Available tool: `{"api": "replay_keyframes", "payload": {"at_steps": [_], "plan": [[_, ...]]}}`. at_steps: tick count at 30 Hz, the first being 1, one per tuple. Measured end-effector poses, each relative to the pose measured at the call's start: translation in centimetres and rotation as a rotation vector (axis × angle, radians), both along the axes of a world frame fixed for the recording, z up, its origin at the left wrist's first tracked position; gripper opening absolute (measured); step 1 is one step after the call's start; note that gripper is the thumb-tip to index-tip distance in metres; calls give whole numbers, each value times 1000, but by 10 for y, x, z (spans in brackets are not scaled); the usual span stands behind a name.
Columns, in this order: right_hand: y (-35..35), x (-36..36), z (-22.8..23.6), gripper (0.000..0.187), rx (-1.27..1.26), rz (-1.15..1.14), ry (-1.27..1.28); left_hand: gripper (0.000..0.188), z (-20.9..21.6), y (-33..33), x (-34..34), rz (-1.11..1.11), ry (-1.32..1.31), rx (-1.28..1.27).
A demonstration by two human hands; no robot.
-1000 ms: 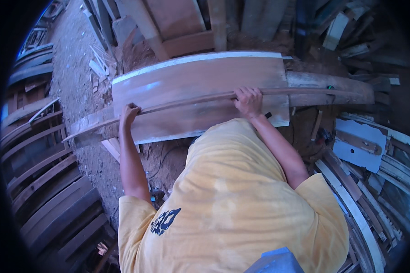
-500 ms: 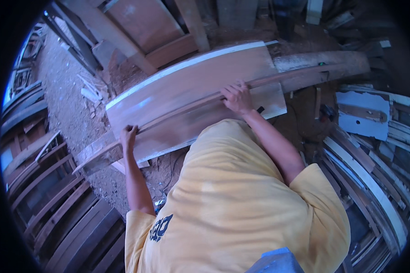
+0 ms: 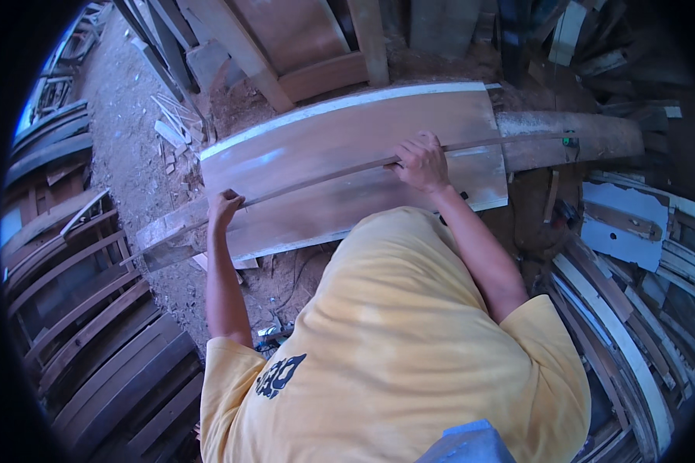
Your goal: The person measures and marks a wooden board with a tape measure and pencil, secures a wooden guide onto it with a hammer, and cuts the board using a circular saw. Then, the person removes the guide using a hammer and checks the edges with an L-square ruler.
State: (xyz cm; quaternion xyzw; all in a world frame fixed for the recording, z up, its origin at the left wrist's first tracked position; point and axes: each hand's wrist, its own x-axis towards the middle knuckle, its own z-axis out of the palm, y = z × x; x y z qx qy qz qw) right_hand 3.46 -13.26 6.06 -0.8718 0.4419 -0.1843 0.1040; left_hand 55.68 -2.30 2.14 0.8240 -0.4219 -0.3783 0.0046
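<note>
A long, thin wooden strip (image 3: 316, 180) runs across a broad flat panel (image 3: 347, 127) with white edges. My left hand (image 3: 225, 207) is closed around the strip near the panel's left edge, and the strip's end sticks out beyond it to the left. Right of the middle, my right hand (image 3: 422, 163) grips the same strip with bent fingers. The panel lies over a long plank (image 3: 606, 135), whose ends show at both sides. A small dark object with a green spot (image 3: 570, 142) sits on the plank's right part.
Stacked boards (image 3: 123, 370) fill the left side, and more timber strips (image 3: 618, 332) lie at the right beside a white sheet (image 3: 624, 216). A framed wooden panel (image 3: 293, 38) stands at the back. Wood scraps (image 3: 174, 127) litter the dirt floor.
The strip now shows a narrower face, seemingly turned in my hands. Both hands still hold it. The whole view has shifted, so the panel and plank appear further right.
</note>
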Motion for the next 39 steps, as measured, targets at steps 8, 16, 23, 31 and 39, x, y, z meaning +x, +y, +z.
{"api": "replay_keyframes", "payload": {"at_steps": [8, 16, 23, 31, 39], "plan": [[-56, 41, -21, 45, 389, -16, 221, 58, -61, 29, 3, -36, -475, -392], [-72, 90, -60, 49, 641, 36, 225, 74, -90, 57, -19, 259, -418, -333], [-36, 49, -61, 63, 212, -330, 148, 43, -86, 51, -18, 210, -463, -472], [-35, -16, -100, 83, 202, -377, 163, 20, -88, 26, -23, 330, -603, -492], [-32, -6, -88, 84, 193, -400, 301, 36, -72, 24, -40, 517, -613, -416]]}}
